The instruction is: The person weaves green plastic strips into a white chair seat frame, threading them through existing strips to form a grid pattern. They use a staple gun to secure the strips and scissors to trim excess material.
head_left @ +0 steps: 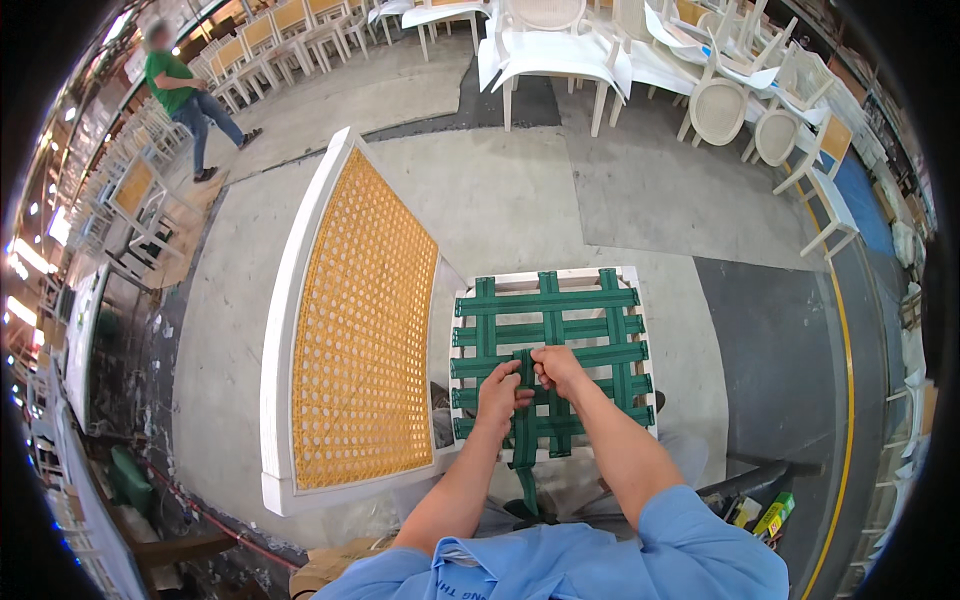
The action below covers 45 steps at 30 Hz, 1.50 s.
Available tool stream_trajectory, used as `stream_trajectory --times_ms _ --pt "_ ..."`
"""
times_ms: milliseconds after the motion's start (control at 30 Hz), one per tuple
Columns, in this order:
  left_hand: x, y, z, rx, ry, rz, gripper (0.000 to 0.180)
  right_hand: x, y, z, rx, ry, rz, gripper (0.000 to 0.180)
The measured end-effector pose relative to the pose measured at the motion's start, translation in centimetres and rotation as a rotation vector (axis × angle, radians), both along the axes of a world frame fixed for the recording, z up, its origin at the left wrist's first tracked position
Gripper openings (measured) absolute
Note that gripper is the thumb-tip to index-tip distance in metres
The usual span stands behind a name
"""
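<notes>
A white chair seat frame (632,276) lies in front of me, woven across with green webbing straps (560,302). One loose green strap (524,440) runs from the middle of the weave down toward me. My left hand (499,390) is closed on this strap near the centre of the seat. My right hand (556,366) pinches the same strap just beside it, fingers touching the left hand. Both forearms come up from the lower edge in blue sleeves.
A white chair back with yellow cane panel (355,320) stands left of the seat. Stacked white chairs (600,50) fill the back. A person in a green shirt (180,95) walks at far left. A yellow floor line (848,380) curves at right.
</notes>
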<state>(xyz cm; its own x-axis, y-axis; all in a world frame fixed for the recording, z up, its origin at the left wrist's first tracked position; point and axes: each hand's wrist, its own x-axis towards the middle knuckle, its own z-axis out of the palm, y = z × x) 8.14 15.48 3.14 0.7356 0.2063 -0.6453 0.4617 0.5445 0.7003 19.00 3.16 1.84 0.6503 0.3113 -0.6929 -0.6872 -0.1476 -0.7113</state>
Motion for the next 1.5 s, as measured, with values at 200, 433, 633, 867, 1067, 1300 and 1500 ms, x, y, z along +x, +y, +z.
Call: stream_trajectory --times_ms 200,433,633,867,1067,1300,1500 --pt "5.5 0.4 -0.2 -0.024 0.189 -0.119 0.044 2.8 0.4 -0.5 -0.224 0.131 0.097 0.024" --pt "9.6 1.4 -1.5 -0.204 0.181 0.149 0.040 7.1 1.2 -0.3 -0.494 -0.705 0.203 0.026" --pt "9.6 0.8 -2.6 -0.472 0.083 0.459 0.040 9.8 3.9 -0.7 -0.754 -0.657 0.774 0.035" --pt "11.1 2.1 -2.9 -0.634 -0.009 0.386 0.042 10.1 5.1 -2.1 -0.525 -0.253 0.373 0.026" --pt "8.4 0.3 -0.5 -0.052 0.065 0.198 0.036 7.8 4.4 -2.3 -0.310 -0.390 0.066 0.022" --pt "8.1 1.7 1.5 0.316 -0.064 0.188 0.035 9.7 3.4 1.7 -0.077 -0.540 -0.010 0.021" --pt "12.7 2.5 1.5 0.168 -0.166 0.098 0.021 7.4 3.2 2.1 -0.024 -0.722 -0.022 0.024"
